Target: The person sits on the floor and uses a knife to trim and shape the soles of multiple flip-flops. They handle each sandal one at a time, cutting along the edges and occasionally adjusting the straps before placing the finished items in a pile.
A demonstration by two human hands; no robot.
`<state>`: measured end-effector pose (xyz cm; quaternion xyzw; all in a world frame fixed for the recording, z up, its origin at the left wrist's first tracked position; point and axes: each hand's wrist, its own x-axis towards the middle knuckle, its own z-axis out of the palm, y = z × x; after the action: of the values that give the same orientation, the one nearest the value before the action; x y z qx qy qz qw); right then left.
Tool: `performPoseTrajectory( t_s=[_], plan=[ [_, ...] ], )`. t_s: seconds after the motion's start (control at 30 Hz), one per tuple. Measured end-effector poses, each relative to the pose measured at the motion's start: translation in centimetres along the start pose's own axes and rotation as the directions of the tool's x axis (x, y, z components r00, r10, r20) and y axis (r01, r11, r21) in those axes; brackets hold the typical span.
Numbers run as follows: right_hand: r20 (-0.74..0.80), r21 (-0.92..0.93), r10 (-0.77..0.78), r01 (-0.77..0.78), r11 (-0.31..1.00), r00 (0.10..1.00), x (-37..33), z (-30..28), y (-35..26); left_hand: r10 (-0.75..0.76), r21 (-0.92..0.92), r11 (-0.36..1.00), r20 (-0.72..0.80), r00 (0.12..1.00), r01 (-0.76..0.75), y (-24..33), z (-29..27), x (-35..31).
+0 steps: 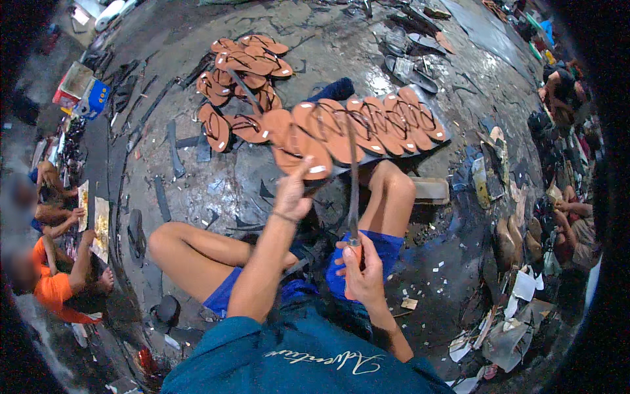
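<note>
My left hand (292,200) grips the near end of a brown flip-flop (283,136) that has thin dark straps and a small white label. My right hand (365,270) is closed round the orange handle of a long knife (354,197). Its narrow dark blade points away from me and passes in front of a row of matching flip-flops (333,139). That row overlaps along a low grey slab (430,146), just right of the held one. Farther left, a loose heap of similar flip-flops (246,62) lies on the floor.
Dark cut scraps (174,148) litter the floor. A pale block (430,190) lies right of my knee, and black sandals (412,73) lie at the far right. People sit at both sides, one in an orange shirt (56,292). A blue box (95,98) stands far left.
</note>
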<state>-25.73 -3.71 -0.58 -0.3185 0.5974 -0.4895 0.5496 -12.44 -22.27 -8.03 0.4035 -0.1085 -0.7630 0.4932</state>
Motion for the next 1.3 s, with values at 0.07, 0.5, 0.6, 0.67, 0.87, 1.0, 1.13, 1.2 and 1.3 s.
performPoseTrajectory(
  t_s=[0.07, 0.5, 0.6, 0.67, 0.87, 1.0, 1.13, 1.2, 1.3],
  plan=[
    [0.072, -0.151, 0.004, 0.007, 0.989, 0.997, 0.2, -0.3, 0.2, -0.002, 0.089, 0.996, -0.056, 0.998, 0.007, 4.2, -1.2, -2.0],
    [0.34, -0.477, 0.039, 0.136, 0.868, 0.94, 6.6, 2.2, 1.5, 0.007, 0.235, 0.971, -0.239, 0.971, 0.051, 5.6, -3.6, -3.4],
    [0.353, -0.505, -0.007, 0.197, 0.841, 0.936, 7.9, 2.6, 0.8, 0.0, 0.185, 0.982, -0.256, 0.967, 0.049, 4.4, -4.1, -4.0],
    [0.329, -0.591, -0.027, 0.228, 0.774, 0.944, 9.0, 3.2, 1.7, -0.013, 0.14, 0.989, -0.287, 0.958, 0.055, 3.6, -4.3, -4.2],
    [0.308, -0.763, -0.042, 0.273, 0.585, 0.95, 14.0, 5.5, 4.1, -0.127, -0.073, 0.991, -0.239, 0.963, 0.113, 1.5, -6.1, -3.9],
    [0.462, -0.829, 0.207, 0.336, 0.447, 0.862, 17.9, 5.0, 6.3, -0.132, -0.129, 0.987, -0.279, 0.951, 0.099, 1.6, -4.7, -4.7],
    [0.321, -0.883, 0.577, 0.017, 0.469, 0.751, 19.7, 7.1, 2.7, -0.162, -0.247, 0.963, -0.197, 0.967, 0.111, 1.1, -6.5, -4.7],
    [0.353, -0.846, 0.488, 0.049, 0.531, 0.798, 21.6, 9.0, 4.7, -0.143, -0.277, 0.958, -0.258, 0.956, 0.068, 1.1, -5.6, -4.8],
    [0.367, -0.752, 0.234, 0.138, 0.645, 0.9, 22.6, 11.9, 7.9, -0.118, -0.315, 0.949, -0.335, 0.935, 0.007, 1.9, -3.6, -5.1]
  ],
)
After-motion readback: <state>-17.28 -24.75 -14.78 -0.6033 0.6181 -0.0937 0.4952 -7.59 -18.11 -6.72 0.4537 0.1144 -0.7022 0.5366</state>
